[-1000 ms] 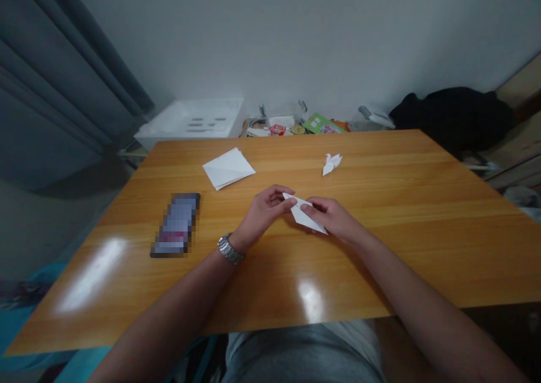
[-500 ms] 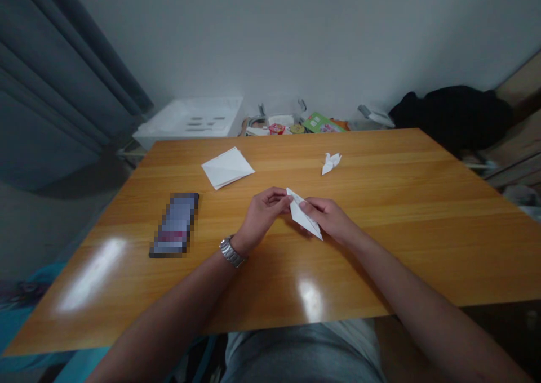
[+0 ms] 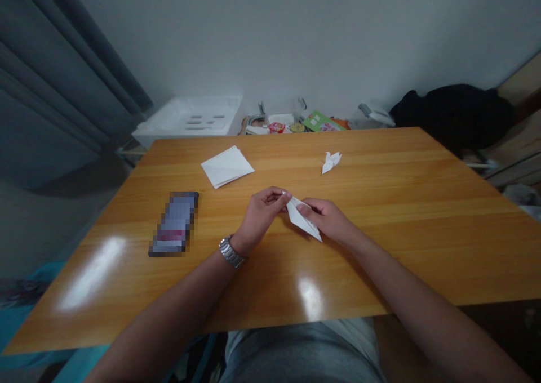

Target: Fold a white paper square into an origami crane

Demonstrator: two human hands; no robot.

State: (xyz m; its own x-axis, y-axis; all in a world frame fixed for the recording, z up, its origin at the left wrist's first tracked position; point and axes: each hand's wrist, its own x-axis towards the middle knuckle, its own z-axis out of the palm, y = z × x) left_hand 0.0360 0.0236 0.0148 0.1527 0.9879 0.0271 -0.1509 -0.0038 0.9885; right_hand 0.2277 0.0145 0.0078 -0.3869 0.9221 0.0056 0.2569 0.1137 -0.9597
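Between my hands, over the middle of the table, is a folded piece of white paper [image 3: 302, 219], long and pointed at its ends. My left hand [image 3: 267, 207], with a metal watch [image 3: 231, 251] on the wrist, pinches its upper left tip between thumb and fingers. Along its right side my right hand [image 3: 327, 218] grips the paper, thumb on top; the fingers beneath are partly hidden. Beyond the right hand a small folded paper crane [image 3: 331, 162] rests on the table. Farther left lies a short stack of white paper sheets [image 3: 228, 168].
On the left of the wooden table [image 3: 401, 203] lies a phone [image 3: 175, 223] with a blurred screen. Behind the far edge stand a white plastic tray [image 3: 190, 118], a green packet [image 3: 321, 121] among small items, and a black cloth heap [image 3: 452, 115] at right.
My left thumb and fingers have shifted slightly right over the paper's upper tip, covering more of it. The paper has tilted a little; my right hand stays nearly in place.
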